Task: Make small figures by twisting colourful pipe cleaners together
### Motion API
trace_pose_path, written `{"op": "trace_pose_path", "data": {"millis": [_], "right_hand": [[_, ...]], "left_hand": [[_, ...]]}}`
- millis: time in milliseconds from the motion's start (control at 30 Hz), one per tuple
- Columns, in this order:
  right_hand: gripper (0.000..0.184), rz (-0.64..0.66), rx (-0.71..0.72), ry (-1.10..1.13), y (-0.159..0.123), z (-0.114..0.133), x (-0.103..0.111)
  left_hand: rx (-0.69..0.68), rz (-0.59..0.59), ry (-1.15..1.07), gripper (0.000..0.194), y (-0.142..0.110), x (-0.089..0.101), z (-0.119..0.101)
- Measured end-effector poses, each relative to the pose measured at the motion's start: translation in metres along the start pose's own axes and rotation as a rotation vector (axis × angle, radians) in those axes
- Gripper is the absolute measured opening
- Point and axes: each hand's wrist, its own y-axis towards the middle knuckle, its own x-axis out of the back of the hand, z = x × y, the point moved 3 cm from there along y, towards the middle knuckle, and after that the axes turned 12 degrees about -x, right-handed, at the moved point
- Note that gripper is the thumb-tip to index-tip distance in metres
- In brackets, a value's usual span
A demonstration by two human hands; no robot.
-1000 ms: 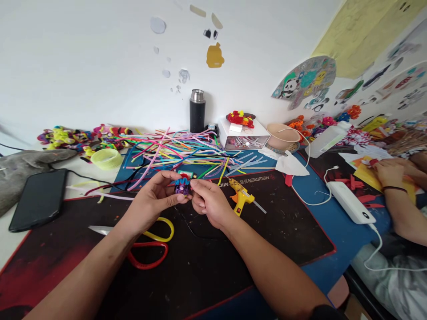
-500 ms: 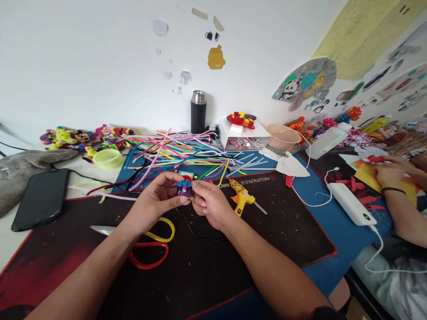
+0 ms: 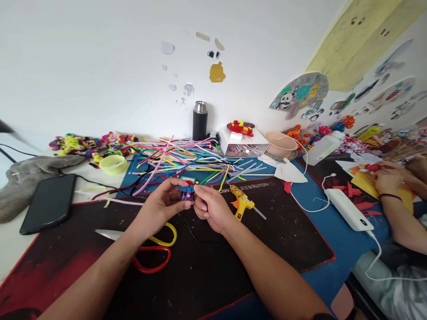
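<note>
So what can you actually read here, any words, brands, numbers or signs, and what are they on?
"NEWMEN": on the dark mat, near its far edge.
Other lettering there, near the yellow glue gun: too small to read surely.
Sticker on the glue gun: too small to read.
Display on the white power bank: too small to read.
Label on the white bottle: too blurred to read.

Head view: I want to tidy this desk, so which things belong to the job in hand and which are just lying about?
Probably in the job:
blue and purple fuzzy piece, held in the left hand and right hand
pipe cleaners
glue gun
scissors

Probably just lying about:
black phone
black flask
white power bank
</note>
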Motion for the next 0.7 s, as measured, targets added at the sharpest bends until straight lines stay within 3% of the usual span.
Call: {"op": "trace_pose_path", "data": {"millis": [367, 567, 700], "right_hand": [[0.057, -0.017, -0.033, -0.006, 0.008, -0.002, 0.002], [0.055, -0.02, -0.007, -0.005, 0.008, 0.002, -0.003], [0.053, -0.009, -0.014, -0.017, 0.013, 0.004, -0.007]], "left_hand": [[0.078, 0.037, -0.131, 0.044, 0.002, 0.003, 0.004], [0.15, -0.116, -0.308, 0.043, 0.003, 0.011, 0.003], [0.204, -0.14, -0.417, 0.034, 0.006, 0.016, 0.008]]}}
